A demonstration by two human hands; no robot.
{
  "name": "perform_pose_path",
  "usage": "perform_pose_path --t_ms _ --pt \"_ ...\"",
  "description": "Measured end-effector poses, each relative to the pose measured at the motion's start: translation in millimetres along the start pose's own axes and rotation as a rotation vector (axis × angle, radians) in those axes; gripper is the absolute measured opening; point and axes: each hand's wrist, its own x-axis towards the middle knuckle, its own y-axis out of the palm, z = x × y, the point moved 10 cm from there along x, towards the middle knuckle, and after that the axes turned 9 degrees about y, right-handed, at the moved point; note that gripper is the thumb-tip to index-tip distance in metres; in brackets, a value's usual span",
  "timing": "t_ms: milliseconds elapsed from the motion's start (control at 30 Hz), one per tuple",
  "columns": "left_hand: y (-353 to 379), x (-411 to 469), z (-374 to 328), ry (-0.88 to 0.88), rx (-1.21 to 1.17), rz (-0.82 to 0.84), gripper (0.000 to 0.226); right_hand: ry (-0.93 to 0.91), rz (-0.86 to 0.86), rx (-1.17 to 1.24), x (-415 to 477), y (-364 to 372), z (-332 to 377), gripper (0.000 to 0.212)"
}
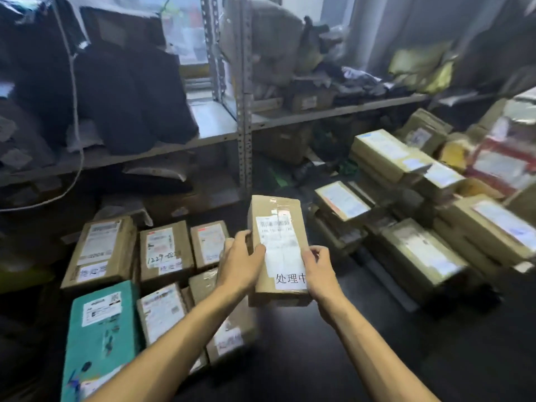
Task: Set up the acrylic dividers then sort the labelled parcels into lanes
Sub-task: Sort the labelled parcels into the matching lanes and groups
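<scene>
A person holds a brown cardboard parcel [278,250] upright in both hands at the centre of the frame, above a dark work surface [319,358]. The left hand [239,262] grips the parcel's left edge, its thumb lying across the white shipping label. The right hand [317,271] clasps the lower right edge with curled fingers, just beside a small white sticker [290,278] printed with three characters. Clear tape crosses the top of the parcel. In the lower left of the frame, more labelled parcels lie flat in two rows on the surface: a large brown box [100,250], a middle box [165,250] with handwritten digits on its label, and a smaller box [208,245] at the back; a teal parcel [100,329] and further brown parcels lie at the front, partly hidden by the left forearm. On the right side of the frame, a loose pile of brown parcels [406,216] is stacked several deep, their labels blurred. Behind, a grey metal shelf rack [243,111] spans the upper half of the frame. Dark plastic bags [116,97] fill its upper left section, with a white cord [74,111] hanging in front of them. Yellow bags [420,68] and mixed packages sit on the shelf at upper right.
</scene>
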Motion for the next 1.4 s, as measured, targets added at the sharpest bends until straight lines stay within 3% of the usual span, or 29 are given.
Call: perform_pose_path --t_ms 267,500,833,967,1267,1400 --pt "90.3 -61.9 -75.4 -0.039 -0.408 -0.017 0.039 -0.139 -0.068 -0.068 -28.2 -125.9 11.0 0.020" --pt "126.3 -49.3 -126.1 -0.031 -0.454 -0.019 0.030 -0.155 -0.022 -0.060 -6.6 -177.5 29.8 0.022" --pt "179.0 41.2 -135.9 -0.079 -0.598 -0.078 0.031 -0.253 0.041 -0.160 83.2 -213.7 77.9 0.006" --pt "195.1 61.4 -133.2 -0.147 -0.632 -0.158 0.032 -0.251 0.070 -0.204 110.6 -224.0 90.2 0.018" --pt "204.8 115.8 -131.4 -0.242 -0.523 -0.301 0.039 -0.201 0.160 -0.207 195.1 -200.9 101.1 0.020" --pt "216.5 130.3 -136.1 -0.299 -0.496 -0.357 0.033 -0.276 0.138 -0.371 217.9 -191.8 116.1 0.028"
